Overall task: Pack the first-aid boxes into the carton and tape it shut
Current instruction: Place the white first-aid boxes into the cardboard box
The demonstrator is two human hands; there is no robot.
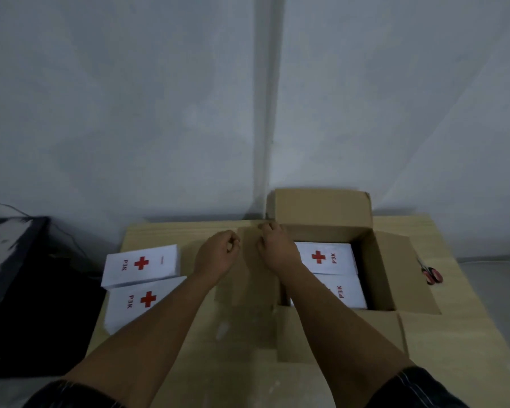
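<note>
A brown carton (379, 269) stands open on the table, right of centre, with its flaps spread out. Two white first-aid boxes with red crosses lie inside it, one farther (324, 257) and one nearer (348, 293). On the table to the left lie two more first-aid boxes, one behind (142, 265) the other (136, 303). My left hand (218, 256) is curled at the outer edge of the carton's left flap (248, 278). My right hand (277, 250) rests on the same flap, fingers bent over its far edge near the carton's corner.
Red-handled scissors (432, 273) lie on the table right of the carton. A dark, low piece of furniture (27, 290) stands left of the table. A grey wall (189, 113) rises directly behind the table.
</note>
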